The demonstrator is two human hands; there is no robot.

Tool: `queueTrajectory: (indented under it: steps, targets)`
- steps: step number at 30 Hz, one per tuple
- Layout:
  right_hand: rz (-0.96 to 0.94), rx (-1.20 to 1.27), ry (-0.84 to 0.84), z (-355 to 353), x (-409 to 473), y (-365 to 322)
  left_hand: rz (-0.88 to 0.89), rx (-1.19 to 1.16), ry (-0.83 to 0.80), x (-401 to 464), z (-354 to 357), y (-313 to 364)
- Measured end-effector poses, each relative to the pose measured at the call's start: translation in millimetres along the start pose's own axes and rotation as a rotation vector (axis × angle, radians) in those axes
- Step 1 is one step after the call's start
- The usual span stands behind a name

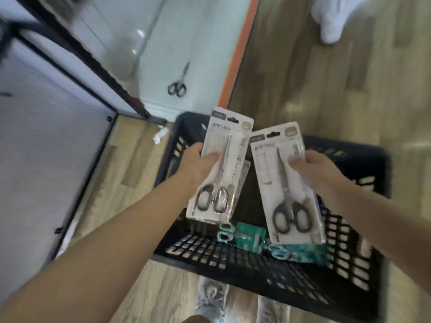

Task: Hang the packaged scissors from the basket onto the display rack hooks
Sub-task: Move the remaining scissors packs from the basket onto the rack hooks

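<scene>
My left hand (198, 163) grips a pack of black-handled scissors (224, 166) by its left edge, thumb across the front; a second pack seems to lie behind it. My right hand (312, 169) holds another black-handled scissors pack (286, 185), thumb on its face. Both packs hover over the black plastic basket (345, 271) on the floor. Teal scissors packs (250, 236) lie inside the basket. The rack's hooks are not in view.
A white panel with a black frame (58, 141) stands at left. A pair of scissors (178, 83) shows on the pale wall surface behind the basket. An orange strip (240, 50) borders the wood floor. White fabric (333, 17) hangs at top right.
</scene>
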State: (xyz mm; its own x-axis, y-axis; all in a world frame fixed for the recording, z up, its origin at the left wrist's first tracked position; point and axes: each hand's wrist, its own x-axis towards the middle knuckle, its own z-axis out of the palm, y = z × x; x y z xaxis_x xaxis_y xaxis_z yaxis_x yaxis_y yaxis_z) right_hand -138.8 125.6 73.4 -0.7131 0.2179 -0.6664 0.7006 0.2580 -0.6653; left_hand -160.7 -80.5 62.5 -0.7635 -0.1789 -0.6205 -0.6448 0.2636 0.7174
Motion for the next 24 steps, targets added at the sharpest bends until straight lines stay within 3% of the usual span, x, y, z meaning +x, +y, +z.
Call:
queueTrajectory:
  steps: [9,14,18,24]
  targets:
    - [-0.395,-0.051,-0.177,-63,-178,-292,0.178,-0.099,0.288,-179,-167,246]
    - [-0.682,-0.101,-0.313,-71,-299,-393,0.292,-0.168,0.53,-319,-238,313]
    - [-0.811,-0.019,-0.486,-65,-386,-396,0.273,-0.379,0.719,-415,-261,294]
    - [-0.717,-0.111,-0.768,-8,-431,-300,0.061,-0.751,0.897,-507,-253,176]
